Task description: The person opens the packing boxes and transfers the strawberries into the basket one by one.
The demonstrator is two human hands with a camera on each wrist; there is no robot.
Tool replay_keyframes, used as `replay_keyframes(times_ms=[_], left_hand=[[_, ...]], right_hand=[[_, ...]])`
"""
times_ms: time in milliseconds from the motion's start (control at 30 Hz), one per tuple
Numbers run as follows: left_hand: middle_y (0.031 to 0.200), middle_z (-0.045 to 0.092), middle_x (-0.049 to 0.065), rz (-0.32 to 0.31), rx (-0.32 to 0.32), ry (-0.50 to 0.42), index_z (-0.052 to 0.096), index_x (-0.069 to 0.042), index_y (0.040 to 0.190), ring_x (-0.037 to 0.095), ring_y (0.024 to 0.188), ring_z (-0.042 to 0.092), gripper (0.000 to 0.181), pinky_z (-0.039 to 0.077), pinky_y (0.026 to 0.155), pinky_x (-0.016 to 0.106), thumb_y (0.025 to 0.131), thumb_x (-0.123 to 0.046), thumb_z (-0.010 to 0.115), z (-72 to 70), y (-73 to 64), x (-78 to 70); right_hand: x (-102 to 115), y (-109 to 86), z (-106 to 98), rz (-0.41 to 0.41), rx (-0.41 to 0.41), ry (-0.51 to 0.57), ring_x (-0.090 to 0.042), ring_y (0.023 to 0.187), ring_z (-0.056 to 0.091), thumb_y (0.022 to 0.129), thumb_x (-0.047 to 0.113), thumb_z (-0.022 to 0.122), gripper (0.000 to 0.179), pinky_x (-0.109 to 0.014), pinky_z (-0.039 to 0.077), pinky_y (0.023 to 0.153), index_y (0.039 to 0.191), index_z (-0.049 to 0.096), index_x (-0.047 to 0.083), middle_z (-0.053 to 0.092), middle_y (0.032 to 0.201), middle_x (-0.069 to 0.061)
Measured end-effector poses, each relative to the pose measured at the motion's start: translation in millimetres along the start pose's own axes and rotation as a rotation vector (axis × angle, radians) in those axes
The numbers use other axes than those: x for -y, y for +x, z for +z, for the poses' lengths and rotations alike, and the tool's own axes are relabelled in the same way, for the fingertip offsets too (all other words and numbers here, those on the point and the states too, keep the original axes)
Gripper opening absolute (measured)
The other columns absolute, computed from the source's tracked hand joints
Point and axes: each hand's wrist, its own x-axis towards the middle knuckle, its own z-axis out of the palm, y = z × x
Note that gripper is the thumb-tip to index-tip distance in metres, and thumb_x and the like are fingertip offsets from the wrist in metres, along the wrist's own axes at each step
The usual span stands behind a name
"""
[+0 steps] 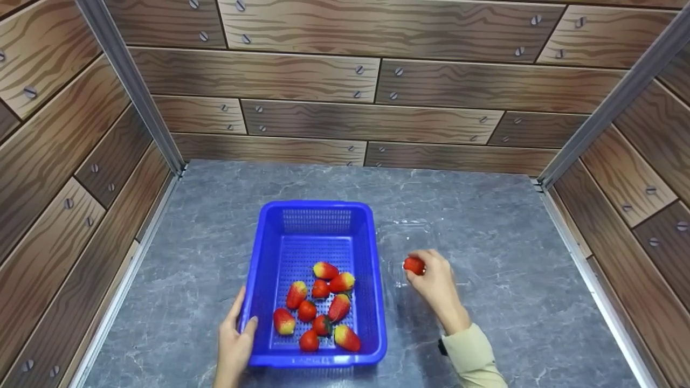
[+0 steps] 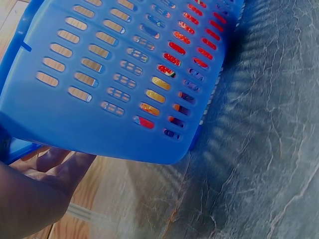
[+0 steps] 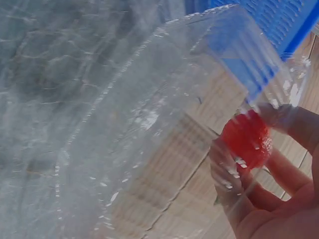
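A blue plastic basket [image 1: 379,302] with slotted walls stands in the middle of the head view, holding several red strawberries [image 1: 339,308], some with yellow ends. My left hand [image 1: 237,340] grips its left rim near the front corner, thumb over the edge; the left wrist view shows the fingers [image 2: 65,172] at that rim. To the right of the basket, my right hand [image 1: 437,283] pinches one red strawberry [image 1: 414,265] between thumb and fingertips. That hand is at a clear plastic container [image 1: 407,233], whose transparent wall [image 3: 144,117] crosses in front of the strawberry in the right wrist view.
A grey marbled tabletop [image 1: 517,242] lies under everything. Wood-patterned panels [image 1: 323,118] enclose the back and both sides, with metal posts [image 1: 609,91] at the corners. The basket and the clear container stand close side by side.
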Motion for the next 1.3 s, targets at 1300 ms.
replay_keyframes(times_ms=[1300], left_hand=[[0.149,0.042,0.023,-0.023,0.017,-0.018,0.041,-0.002,0.149,0.042,0.133,0.045,0.067,0.039,0.108,0.052,0.086,0.015,0.055,-1.3,-1.7,-0.4]], right_hand=[[124,36.7,53,-0.090,0.275,0.150,-0.022,0.087,0.062,0.076,0.007,0.081,0.035,-0.033,0.055,0.075,0.110,0.072,0.002,0.068,0.099,-0.011]])
